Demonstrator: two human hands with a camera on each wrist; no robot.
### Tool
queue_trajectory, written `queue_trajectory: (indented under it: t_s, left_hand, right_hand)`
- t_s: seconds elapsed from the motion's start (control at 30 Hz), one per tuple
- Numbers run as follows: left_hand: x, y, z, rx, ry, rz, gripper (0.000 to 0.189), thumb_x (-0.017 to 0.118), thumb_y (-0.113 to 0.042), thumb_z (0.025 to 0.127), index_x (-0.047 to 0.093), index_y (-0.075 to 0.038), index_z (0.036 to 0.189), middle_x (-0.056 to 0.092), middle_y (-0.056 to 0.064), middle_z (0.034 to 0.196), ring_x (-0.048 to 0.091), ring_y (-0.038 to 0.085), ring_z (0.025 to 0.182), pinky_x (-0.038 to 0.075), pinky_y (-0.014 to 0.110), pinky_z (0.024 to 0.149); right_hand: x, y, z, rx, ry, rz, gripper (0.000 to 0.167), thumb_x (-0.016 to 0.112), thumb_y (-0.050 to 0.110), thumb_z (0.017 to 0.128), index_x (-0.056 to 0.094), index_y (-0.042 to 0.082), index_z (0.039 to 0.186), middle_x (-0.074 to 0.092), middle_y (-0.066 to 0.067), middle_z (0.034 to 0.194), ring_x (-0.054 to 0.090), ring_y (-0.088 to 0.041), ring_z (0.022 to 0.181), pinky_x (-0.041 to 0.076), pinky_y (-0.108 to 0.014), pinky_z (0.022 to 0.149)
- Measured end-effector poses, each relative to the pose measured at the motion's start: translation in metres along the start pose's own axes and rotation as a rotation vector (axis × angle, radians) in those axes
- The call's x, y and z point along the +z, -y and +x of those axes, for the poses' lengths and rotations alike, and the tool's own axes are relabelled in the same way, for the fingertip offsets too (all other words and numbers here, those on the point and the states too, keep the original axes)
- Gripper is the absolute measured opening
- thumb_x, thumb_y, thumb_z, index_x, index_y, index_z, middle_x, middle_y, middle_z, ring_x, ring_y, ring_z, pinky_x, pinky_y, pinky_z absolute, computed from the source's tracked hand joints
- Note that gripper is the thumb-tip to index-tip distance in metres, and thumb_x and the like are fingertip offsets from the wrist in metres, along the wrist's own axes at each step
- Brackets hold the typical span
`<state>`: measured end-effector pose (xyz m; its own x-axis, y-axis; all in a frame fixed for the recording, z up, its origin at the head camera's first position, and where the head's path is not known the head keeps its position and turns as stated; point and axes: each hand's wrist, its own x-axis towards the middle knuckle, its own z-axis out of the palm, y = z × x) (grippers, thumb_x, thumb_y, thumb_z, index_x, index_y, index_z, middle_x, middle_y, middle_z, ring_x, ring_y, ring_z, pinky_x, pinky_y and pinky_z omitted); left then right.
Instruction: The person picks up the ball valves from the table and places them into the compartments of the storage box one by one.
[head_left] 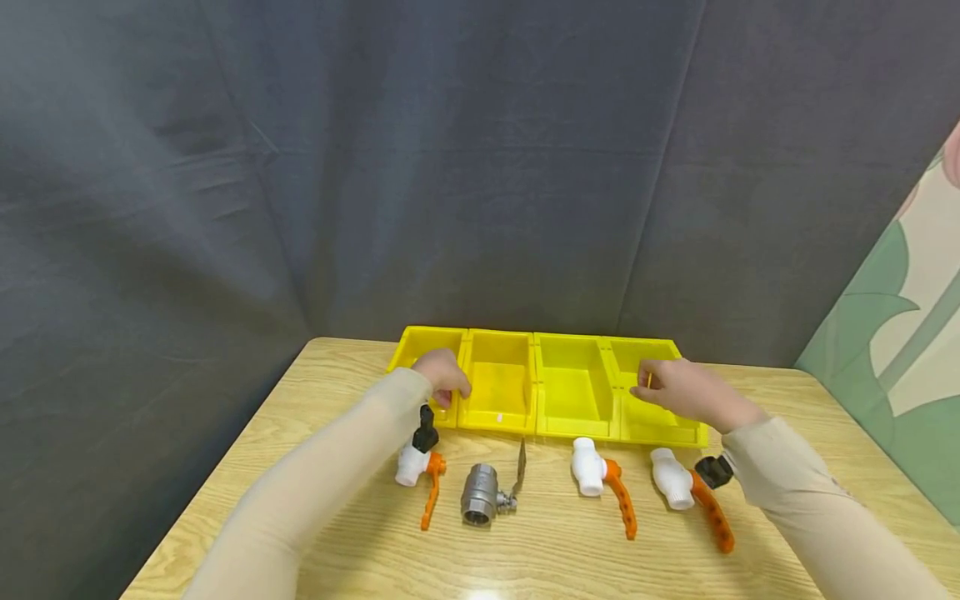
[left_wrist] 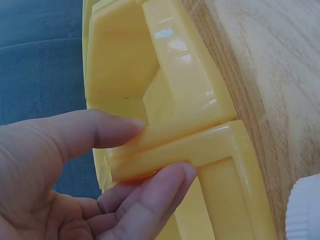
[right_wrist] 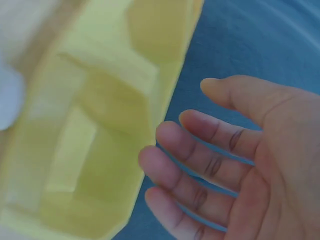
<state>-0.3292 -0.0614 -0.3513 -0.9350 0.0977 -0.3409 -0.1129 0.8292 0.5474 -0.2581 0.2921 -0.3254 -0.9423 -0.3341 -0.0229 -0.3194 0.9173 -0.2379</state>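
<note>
My left hand (head_left: 444,375) is at the left end of a row of yellow bins (head_left: 537,400). In the left wrist view, its thumb and fingers (left_wrist: 172,180) lie on either side of two adjoining bin walls (left_wrist: 170,142), pinching them. Over the rightmost bin hovers my right hand (head_left: 693,392), its fingers (right_wrist: 167,167) loosely bent and apart, with nothing held. Nearer me lie a white ball valve (head_left: 411,464) with an orange handle, a metal ball valve (head_left: 480,493) with a lever, and two more white valves, one in the middle (head_left: 588,467) and another to the right (head_left: 672,479).
The bins stand on a wooden table (head_left: 375,550), close to its back edge. A dark grey curtain (head_left: 480,167) hangs behind them. At the right is a wall panel (head_left: 900,358) with a leaf pattern.
</note>
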Motion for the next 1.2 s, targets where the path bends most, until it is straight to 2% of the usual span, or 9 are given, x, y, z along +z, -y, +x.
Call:
queue_trajectory:
  t_s: [0.2, 0.47, 0.7, 0.93, 1.2]
  left_hand:
    - [-0.001, 0.001, 0.001, 0.016, 0.01, 0.013, 0.023, 0.077, -0.012, 0.076, 0.061, -0.001, 0.088, 0.052, 0.006, 0.063, 0.056, 0.017, 0.048, 0.059, 0.036, 0.075]
    - [-0.002, 0.001, 0.001, 0.021, 0.013, 0.021, 0.02, 0.076, -0.013, 0.076, 0.062, -0.002, 0.084, 0.052, 0.006, 0.06, 0.057, 0.017, 0.049, 0.059, 0.036, 0.075]
    - [-0.001, 0.001, 0.002, 0.008, 0.011, 0.025, 0.022, 0.077, -0.013, 0.076, 0.061, -0.001, 0.085, 0.053, 0.006, 0.06, 0.059, 0.017, 0.049, 0.059, 0.035, 0.075]
    - [0.0, 0.002, 0.002, 0.007, 0.011, 0.014, 0.026, 0.077, -0.013, 0.076, 0.06, -0.001, 0.09, 0.053, 0.007, 0.064, 0.059, 0.018, 0.05, 0.059, 0.035, 0.073]
    - [-0.001, 0.0, 0.001, 0.0, 0.013, 0.009, 0.028, 0.077, -0.013, 0.077, 0.059, -0.001, 0.094, 0.052, 0.006, 0.066, 0.059, 0.018, 0.051, 0.06, 0.033, 0.069]
  right_hand:
    - [0.016, -0.011, -0.027, 0.037, 0.074, -0.026, 0.019, 0.063, 0.032, 0.091, 0.058, 0.014, 0.087, 0.052, 0.003, 0.068, 0.043, -0.013, 0.057, 0.036, -0.028, 0.052]
    - [0.033, -0.022, -0.048, 0.117, 0.171, 0.046, 0.028, 0.065, 0.04, 0.089, 0.055, 0.014, 0.087, 0.042, 0.004, 0.061, 0.038, -0.012, 0.055, 0.03, -0.028, 0.052]
    - [0.041, -0.023, -0.055, 0.17, 0.209, 0.062, 0.035, 0.067, 0.047, 0.085, 0.053, 0.015, 0.085, 0.041, 0.003, 0.064, 0.037, -0.013, 0.058, 0.029, -0.029, 0.054]
    - [0.048, -0.023, -0.054, 0.217, 0.258, 0.072, 0.043, 0.067, 0.051, 0.084, 0.055, 0.011, 0.091, 0.046, 0.001, 0.069, 0.042, -0.015, 0.064, 0.032, -0.03, 0.058]
    - [0.052, -0.023, -0.054, 0.217, 0.288, 0.07, 0.044, 0.066, 0.052, 0.085, 0.053, 0.009, 0.089, 0.043, 0.0, 0.068, 0.043, -0.015, 0.063, 0.032, -0.029, 0.058]
